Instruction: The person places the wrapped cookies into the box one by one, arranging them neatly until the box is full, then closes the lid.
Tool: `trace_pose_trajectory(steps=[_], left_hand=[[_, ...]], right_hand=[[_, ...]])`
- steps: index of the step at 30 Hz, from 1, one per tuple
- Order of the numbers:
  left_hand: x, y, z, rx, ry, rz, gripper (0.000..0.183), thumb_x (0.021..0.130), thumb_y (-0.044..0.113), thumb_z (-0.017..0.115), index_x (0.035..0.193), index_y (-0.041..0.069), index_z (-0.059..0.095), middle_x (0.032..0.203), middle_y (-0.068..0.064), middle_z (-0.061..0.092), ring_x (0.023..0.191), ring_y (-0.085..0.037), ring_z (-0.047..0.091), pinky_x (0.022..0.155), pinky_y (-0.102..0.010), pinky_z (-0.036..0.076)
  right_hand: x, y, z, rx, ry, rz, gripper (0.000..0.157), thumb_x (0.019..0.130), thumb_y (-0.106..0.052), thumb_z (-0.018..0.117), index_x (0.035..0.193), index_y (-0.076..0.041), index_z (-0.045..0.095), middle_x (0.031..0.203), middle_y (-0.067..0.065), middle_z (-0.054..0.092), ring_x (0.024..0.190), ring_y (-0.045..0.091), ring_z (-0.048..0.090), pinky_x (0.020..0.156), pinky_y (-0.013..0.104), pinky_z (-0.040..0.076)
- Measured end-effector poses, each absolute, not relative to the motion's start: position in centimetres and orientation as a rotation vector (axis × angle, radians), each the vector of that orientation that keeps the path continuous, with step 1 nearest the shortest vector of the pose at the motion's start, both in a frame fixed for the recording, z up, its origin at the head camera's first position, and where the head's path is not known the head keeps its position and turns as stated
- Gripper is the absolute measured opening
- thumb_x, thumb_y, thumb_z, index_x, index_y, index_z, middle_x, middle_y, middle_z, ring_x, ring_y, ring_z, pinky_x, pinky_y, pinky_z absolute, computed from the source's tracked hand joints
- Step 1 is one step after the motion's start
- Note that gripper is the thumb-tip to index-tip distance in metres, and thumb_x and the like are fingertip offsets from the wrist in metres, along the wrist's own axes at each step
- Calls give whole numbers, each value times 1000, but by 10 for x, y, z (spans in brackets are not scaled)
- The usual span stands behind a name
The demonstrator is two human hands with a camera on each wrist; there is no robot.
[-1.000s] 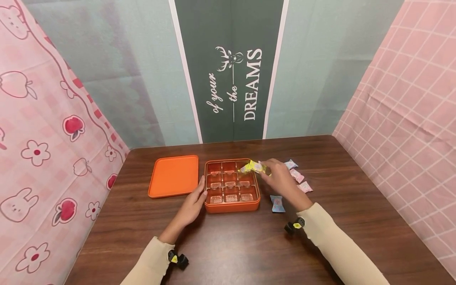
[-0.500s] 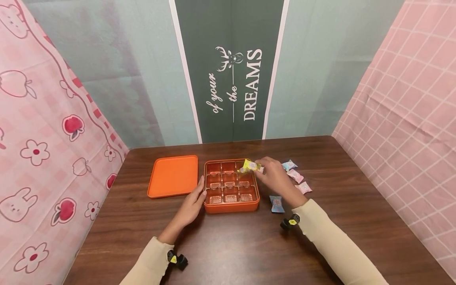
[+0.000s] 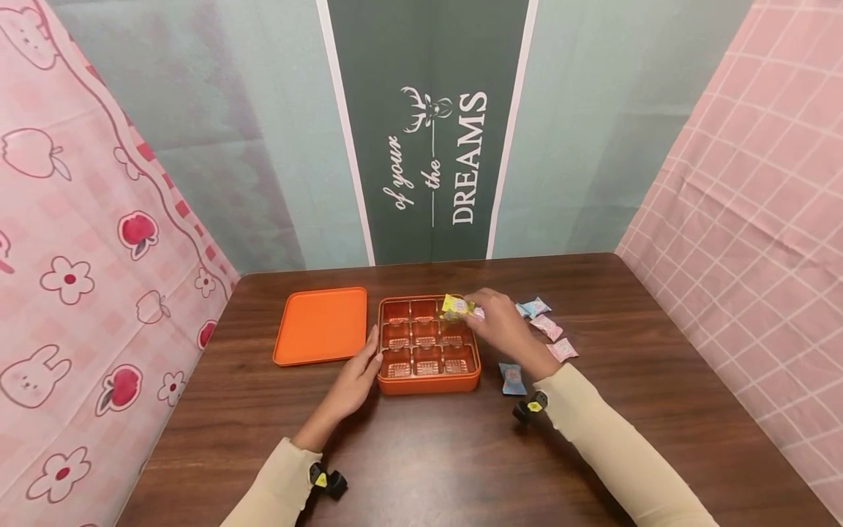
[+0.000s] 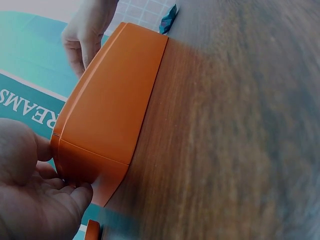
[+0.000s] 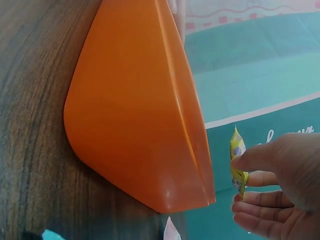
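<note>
Since the earlier head views, the right hand has carried the yellow sweet a little leftward and lower, so that it now sits over the far right compartment of the orange box; the left hand has not shifted.

Right grip: thumb and forefinger pinch one end of the yellow wrapper, seen edge-on in the right wrist view, with the other fingers spread loosely below. Holding the sweet by its end leaves the body free to hang over the compartment. Whether it already touches the compartment floor cannot be told.

Left grip: thumb and fingers curl round the near left corner of the box, palm against the side wall. This appears to steady the box on the worktop against sliding.

Box: nine compartments in a three-by-three grid, with an embossed insert showing in each one visible; no other sweet lies inside. Its orange lid lies flat just to the left, apart from the box, out of the way of both hands.

Remaining sweets lie on the right, near the working hand: a blue sweet just beside the box wall, and further out a light blue sweet and two pink sweets.
</note>
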State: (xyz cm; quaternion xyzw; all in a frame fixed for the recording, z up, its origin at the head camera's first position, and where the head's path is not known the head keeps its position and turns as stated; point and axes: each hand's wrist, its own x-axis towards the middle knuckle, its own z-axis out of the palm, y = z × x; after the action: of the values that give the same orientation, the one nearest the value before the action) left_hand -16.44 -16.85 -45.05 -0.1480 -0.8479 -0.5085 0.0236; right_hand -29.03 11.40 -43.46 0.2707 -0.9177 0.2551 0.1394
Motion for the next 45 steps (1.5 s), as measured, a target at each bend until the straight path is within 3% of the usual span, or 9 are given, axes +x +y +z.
trace_pose_trajectory(steps=[6, 12, 21, 45], left_hand=[[-172, -171, -469, -446, -2592, -1574, 52, 102, 9, 39, 147, -5, 17, 154, -10, 11, 141, -35, 14, 112, -49, 13], [-182, -177, -487, -439, -2599, -1557, 54, 102, 12, 40, 149, 1, 16, 155, -4, 10, 142, -31, 14, 113, -46, 13], [-164, -169, -448, -453, -2636, -1569, 54, 103, 17, 37, 146, -7, 16, 153, -13, 11, 141, -34, 14, 113, -46, 14], [-163, -167, -446, -437, -2630, -1574, 52, 102, 9, 39, 145, -8, 17, 153, -14, 12, 140, -35, 15, 112, -47, 15]], right_hand=[[-293, 108, -433, 805, -2656, 725, 31, 79, -18, 74, 106, -2, 70, 99, 10, 66, 84, 26, 65, 70, 39, 54], [-298, 101, -430, 811, -2671, 679, 33, 79, -19, 75, 108, -3, 70, 101, 9, 66, 85, 24, 64, 72, 40, 53], [-299, 92, -424, 850, -2737, 622, 35, 82, -24, 73, 111, -4, 69, 101, 8, 65, 87, 21, 61, 75, 39, 52], [-306, 79, -425, 1004, -2708, 503, 27, 82, -19, 73, 104, -3, 70, 93, 7, 65, 75, 15, 58, 65, 32, 52]])
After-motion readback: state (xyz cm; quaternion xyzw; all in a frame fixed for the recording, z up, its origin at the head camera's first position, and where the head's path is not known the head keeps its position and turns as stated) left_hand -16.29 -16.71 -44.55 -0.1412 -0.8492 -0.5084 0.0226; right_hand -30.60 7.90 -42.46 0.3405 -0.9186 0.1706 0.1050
